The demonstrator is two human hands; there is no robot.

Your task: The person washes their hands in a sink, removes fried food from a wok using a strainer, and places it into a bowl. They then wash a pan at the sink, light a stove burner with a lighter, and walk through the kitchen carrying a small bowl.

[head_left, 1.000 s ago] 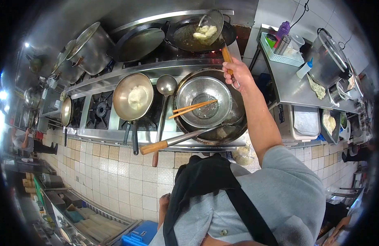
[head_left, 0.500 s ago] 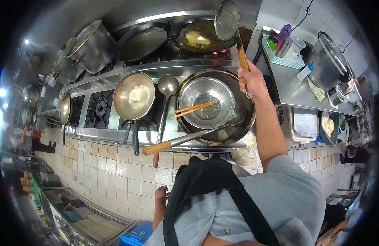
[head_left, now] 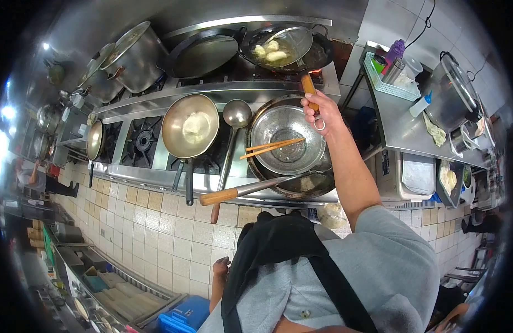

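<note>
My right hand grips the skimmer handle's end, clear of the twelve-o'clock wok; left hand hangs loose, seemingly empty.

Steel range: the rear row bears a stockpot, a flat pan and an oil-filled wok. The front row bears a small pan, a pale-filled wok, a ladle and a large wok. Side counter: basket, squeeze bottle, lidded pot, cloth. Tiled floor: blue crate.
</note>
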